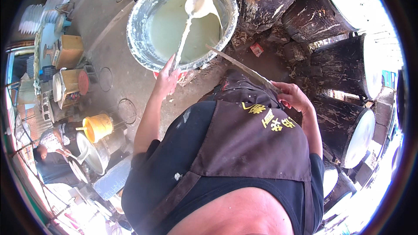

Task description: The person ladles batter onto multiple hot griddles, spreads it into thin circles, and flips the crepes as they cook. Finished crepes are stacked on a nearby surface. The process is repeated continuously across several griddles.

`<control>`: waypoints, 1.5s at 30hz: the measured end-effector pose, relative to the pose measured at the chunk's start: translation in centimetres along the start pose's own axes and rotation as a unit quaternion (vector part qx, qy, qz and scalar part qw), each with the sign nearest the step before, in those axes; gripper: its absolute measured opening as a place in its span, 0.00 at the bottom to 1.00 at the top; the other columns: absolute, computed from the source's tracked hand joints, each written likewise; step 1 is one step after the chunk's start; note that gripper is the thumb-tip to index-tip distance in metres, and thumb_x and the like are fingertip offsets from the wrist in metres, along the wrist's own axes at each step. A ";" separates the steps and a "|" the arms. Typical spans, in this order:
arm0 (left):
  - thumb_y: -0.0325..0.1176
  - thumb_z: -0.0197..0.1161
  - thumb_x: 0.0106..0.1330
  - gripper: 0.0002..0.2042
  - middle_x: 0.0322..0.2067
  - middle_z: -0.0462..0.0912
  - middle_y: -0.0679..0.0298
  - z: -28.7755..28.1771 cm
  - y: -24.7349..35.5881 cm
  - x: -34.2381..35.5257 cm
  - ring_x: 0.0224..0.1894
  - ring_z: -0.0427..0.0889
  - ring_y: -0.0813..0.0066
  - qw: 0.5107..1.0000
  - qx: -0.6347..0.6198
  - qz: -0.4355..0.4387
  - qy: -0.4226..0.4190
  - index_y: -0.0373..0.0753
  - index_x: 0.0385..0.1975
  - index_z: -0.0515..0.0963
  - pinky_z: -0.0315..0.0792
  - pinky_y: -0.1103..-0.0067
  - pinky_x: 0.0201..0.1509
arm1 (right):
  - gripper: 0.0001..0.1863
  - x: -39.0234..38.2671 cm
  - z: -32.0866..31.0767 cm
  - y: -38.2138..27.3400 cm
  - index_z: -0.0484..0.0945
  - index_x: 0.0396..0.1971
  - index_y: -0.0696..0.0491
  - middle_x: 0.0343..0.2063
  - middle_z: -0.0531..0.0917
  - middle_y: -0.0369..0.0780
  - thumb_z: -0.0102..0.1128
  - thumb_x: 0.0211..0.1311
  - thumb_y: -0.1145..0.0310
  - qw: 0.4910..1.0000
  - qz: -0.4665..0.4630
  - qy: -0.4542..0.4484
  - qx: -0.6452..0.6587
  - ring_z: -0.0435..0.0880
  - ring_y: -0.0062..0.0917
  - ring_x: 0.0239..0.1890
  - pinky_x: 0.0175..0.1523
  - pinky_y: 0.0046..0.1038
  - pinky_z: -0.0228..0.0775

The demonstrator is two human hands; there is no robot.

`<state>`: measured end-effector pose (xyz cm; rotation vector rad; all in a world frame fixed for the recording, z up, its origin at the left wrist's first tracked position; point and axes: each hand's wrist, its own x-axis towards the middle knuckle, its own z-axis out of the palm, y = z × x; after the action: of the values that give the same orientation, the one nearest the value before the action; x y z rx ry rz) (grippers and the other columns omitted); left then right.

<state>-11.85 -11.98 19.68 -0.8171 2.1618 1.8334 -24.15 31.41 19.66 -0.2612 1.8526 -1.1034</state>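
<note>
My left hand (167,78) is closed round the handle of a ladle (186,32) smeared with pale batter. The ladle's bowl is above a wide metal basin (131,30) of thin whitish liquid (174,30), and a white stream runs down from its right side. In my right hand (294,97) is one end of a long, narrow, flat strip (244,67), tapering to a point near the basin's lower right rim. Whether it is a wooden stick or a blade, I cannot tell. The basin's support is mostly hidden.
Several dark, crusted drums (339,124) with pale round tops curve along my right. At the left stand a yellow bucket (98,127), boxy wooden stands (69,51) and wire hoops (127,111). A person (54,143) works at the lower left. A red scrap (257,49) lies near the drums.
</note>
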 end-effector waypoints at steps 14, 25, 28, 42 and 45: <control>0.31 0.58 0.64 0.28 0.33 0.81 0.46 -5.0 -8.1 9.4 0.32 0.81 0.53 0.913 0.392 -0.027 -0.110 0.51 0.65 0.61 0.74 0.64 0.40 | 0.30 -4.1 -0.1 2.0 0.71 0.59 0.55 0.18 0.79 0.36 0.53 0.50 0.80 0.980 0.119 0.108 0.117 0.71 0.13 0.13 0.17 0.17 0.62; 0.30 0.52 0.68 0.28 0.17 0.74 0.63 -3.5 -5.8 16.9 0.11 0.69 0.78 0.922 0.325 0.004 -0.212 0.51 0.68 0.56 0.60 0.81 0.09 | 0.27 -3.3 2.2 0.4 0.73 0.57 0.55 0.18 0.77 0.34 0.54 0.53 0.74 0.967 0.116 0.137 0.182 0.71 0.12 0.14 0.18 0.16 0.63; 0.33 0.50 0.70 0.27 0.15 0.62 0.72 -3.5 -3.9 11.5 0.09 0.61 0.85 0.926 -0.035 -0.282 -0.249 0.52 0.68 0.53 0.56 0.83 0.07 | 0.25 -5.6 1.9 1.1 0.75 0.55 0.55 0.18 0.78 0.34 0.56 0.53 0.74 0.968 0.133 0.102 0.185 0.71 0.12 0.14 0.18 0.16 0.64; 0.36 0.52 0.71 0.24 0.16 0.59 0.74 -1.4 0.4 -5.7 0.09 0.54 0.89 0.900 -0.372 0.018 -0.227 0.55 0.66 0.57 0.50 0.89 0.07 | 0.26 2.1 -1.9 -1.5 0.70 0.60 0.51 0.19 0.76 0.31 0.54 0.58 0.76 0.990 -0.039 0.086 0.103 0.69 0.10 0.13 0.16 0.15 0.62; 0.36 0.53 0.71 0.29 0.15 0.58 0.72 -2.4 3.5 -7.2 0.08 0.55 0.88 0.947 -0.279 0.088 -0.136 0.57 0.69 0.51 0.53 0.90 0.08 | 0.25 2.3 -2.7 -4.0 0.70 0.59 0.54 0.20 0.76 0.32 0.53 0.60 0.75 0.967 -0.165 0.124 0.147 0.70 0.11 0.15 0.18 0.15 0.61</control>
<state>-7.17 -11.94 26.63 -0.4217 1.6042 2.5306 -28.61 29.33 21.83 -0.2734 1.8717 -1.6876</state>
